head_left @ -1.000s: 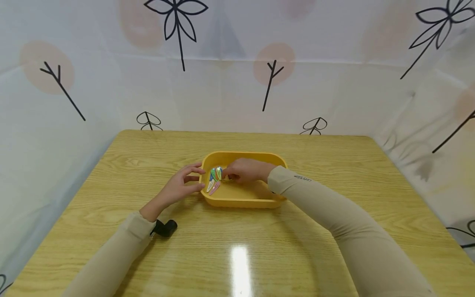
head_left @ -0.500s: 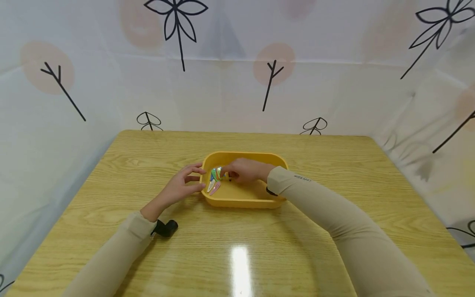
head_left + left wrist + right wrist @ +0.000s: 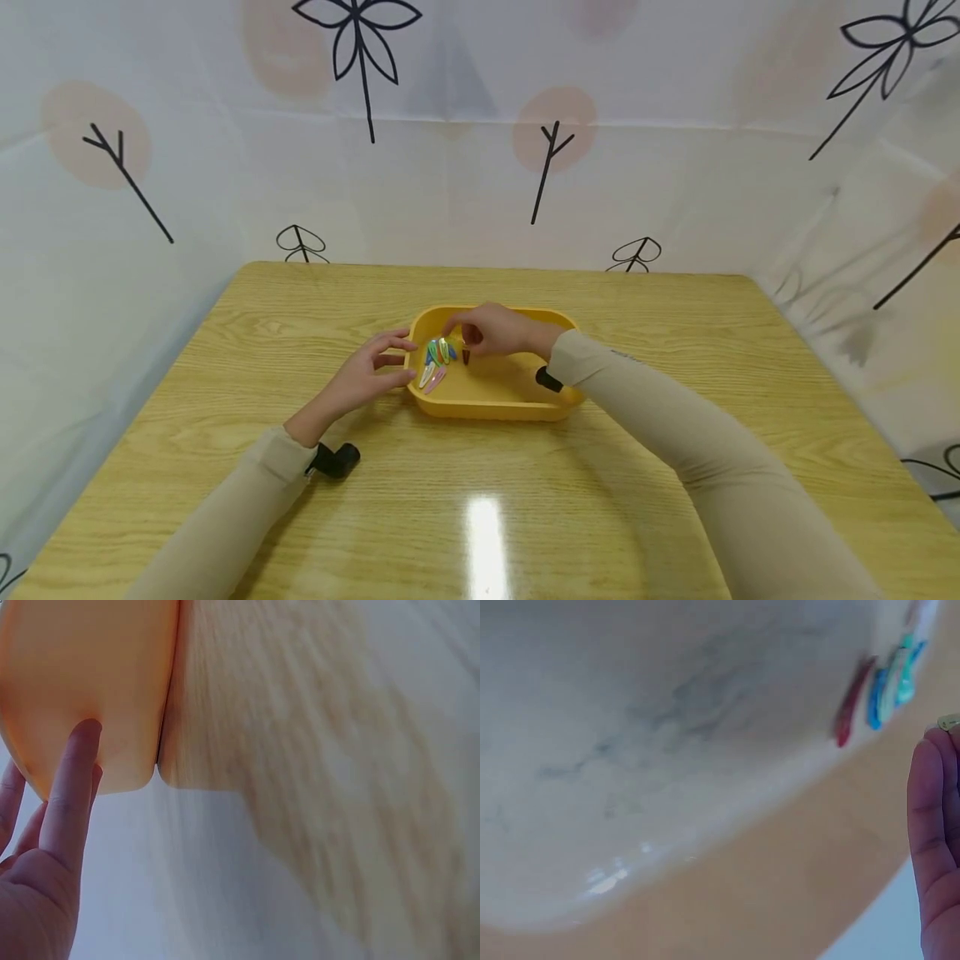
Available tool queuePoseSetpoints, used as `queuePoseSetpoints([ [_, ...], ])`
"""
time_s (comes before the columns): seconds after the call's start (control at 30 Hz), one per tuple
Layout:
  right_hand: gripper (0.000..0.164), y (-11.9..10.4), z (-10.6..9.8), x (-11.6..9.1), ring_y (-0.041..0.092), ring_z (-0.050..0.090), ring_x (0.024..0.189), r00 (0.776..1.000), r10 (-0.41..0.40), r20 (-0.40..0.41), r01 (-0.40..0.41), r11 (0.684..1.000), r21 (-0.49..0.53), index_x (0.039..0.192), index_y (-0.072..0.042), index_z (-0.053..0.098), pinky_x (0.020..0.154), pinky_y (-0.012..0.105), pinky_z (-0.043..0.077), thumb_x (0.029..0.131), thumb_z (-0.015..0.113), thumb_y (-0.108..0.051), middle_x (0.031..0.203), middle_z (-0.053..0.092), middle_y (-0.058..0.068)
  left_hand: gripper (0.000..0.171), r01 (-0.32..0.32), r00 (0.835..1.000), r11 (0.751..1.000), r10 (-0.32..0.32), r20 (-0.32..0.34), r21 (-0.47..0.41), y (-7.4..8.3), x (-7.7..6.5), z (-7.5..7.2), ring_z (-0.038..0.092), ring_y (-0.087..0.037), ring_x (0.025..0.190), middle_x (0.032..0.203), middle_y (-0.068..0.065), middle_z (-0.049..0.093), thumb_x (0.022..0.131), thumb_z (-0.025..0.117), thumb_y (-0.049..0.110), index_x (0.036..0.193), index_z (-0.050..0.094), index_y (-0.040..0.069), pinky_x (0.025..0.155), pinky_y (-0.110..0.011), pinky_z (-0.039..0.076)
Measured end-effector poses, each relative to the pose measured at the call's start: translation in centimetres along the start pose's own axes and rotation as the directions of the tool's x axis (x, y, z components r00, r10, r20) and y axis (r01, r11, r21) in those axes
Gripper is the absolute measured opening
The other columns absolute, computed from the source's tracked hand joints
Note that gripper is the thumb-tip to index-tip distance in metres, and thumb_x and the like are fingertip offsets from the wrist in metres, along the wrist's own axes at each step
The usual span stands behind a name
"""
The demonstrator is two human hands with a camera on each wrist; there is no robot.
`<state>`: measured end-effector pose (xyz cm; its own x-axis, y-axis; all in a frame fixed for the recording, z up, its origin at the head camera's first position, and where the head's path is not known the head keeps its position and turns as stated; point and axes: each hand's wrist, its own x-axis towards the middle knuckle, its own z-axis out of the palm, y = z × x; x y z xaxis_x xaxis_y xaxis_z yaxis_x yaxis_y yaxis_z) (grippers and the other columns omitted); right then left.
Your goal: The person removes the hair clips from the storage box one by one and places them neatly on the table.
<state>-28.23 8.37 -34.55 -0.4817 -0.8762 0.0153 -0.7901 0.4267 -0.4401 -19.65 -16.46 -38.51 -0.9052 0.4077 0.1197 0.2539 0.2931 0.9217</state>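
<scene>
My left hand [image 3: 363, 375] rests against the left end of a yellow plastic tub [image 3: 495, 411], fingers spread and fairly straight. In the left wrist view its fingers [image 3: 71, 780] touch the outer wall. Over the tub, my right hand [image 3: 498, 329] pinches a small yellow hair clip [image 3: 949, 722], mostly hidden by the fingertips. Several snap hair clips [image 3: 437, 352] in green, blue and pale yellow lie at the tub's left end. Nearer me lie a pink clip [image 3: 435, 380] and a whitish one [image 3: 426, 375]. A dark red clip [image 3: 466, 356] lies apart, below the right hand.
The tub stands on a wood-grain table [image 3: 420, 508]. White cloth [image 3: 450, 192] with line-drawn plants hangs behind and at both sides. A black camera [image 3: 337, 460] sits at the left wrist and another [image 3: 549, 379] at the right.
My right hand has risen from the tub floor and moved slightly away, taking a yellow clip. The dark red clip and a blue one now show more fully. The left hand stays put.
</scene>
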Motion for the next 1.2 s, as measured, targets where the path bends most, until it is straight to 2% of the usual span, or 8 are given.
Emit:
queuePoseSetpoints([
  [0.2,0.035,-1.4,-1.0,-0.8,0.012,0.057,0.071,0.996,0.065,-0.059,-0.063,0.997,0.034,0.118,-0.006,0.058,0.066,0.024,0.05,0.084,0.064,0.0,0.082,0.06,0.002,0.043,-0.001,1.0,1.0,0.001,0.006,-0.003,0.0,0.1,0.1,0.05,-0.038,0.114,0.147,-0.013,0.029,0.086,0.069,0.015,0.12,0.053,-0.005,0.092,-0.041,0.047],
  [0.3,0.036,-2.0,-1.2,-1.1,0.012,0.057,0.071,0.993,0.076,-0.088,-0.071,0.996,0.052,0.119,-0.005,0.058,0.066,0.024,0.05,0.083,0.064,0.001,0.083,0.061,0.004,0.042,0.009,1.0,1.0,-0.009,0.005,0.0,-0.1,0.1,0.1,0.05,-0.037,0.114,0.147,-0.012,0.029,0.086,0.069,0.015,0.12,0.054,-0.004,0.092,-0.041,0.047],
  [0.57,0.039,-2.8,-2.0,-2.6,0.013,0.052,0.066,0.977,0.106,-0.185,-0.096,0.993,0.062,0.12,-0.006,0.058,0.063,0.025,0.049,0.082,0.062,0.002,0.077,0.058,-0.001,0.041,0.02,1.0,1.0,-0.02,0.005,-0.001,-0.1,0.0,0.1,0.05,-0.037,0.115,0.147,-0.012,0.029,0.086,0.069,0.016,0.121,0.054,-0.002,0.092,-0.04,0.047],
  [0.87,0.038,-2.7,-2.7,-4.8,0.014,0.049,0.066,0.959,0.142,-0.245,-0.124,0.989,0.085,0.118,-0.004,0.058,0.062,0.027,0.048,0.082,0.062,0.005,0.076,0.056,-0.001,0.042,0.028,1.0,1.0,-0.028,0.005,-0.012,-0.2,0.0,0.1,0.048,-0.038,0.115,0.148,-0.01,0.028,0.086,0.068,0.016,0.122,0.054,-0.002,0.089,-0.039,0.049],
  [1.2,0.036,-2.7,-3.4,-7.2,0.014,0.048,0.064,0.935,0.156,-0.317,-0.143,0.988,0.062,0.116,-0.004,0.059,0.061,0.028,0.046,0.081,0.061,0.004,0.075,0.056,-0.002,0.044,0.044,0.999,0.999,-0.044,0.0,-0.007,-0.3,-0.1,0.2,0.048,-0.038,0.116,0.148,-0.009,0.028,0.086,0.069,0.018,0.122,0.053,-0.001,0.087,-0.038,0.05],
])
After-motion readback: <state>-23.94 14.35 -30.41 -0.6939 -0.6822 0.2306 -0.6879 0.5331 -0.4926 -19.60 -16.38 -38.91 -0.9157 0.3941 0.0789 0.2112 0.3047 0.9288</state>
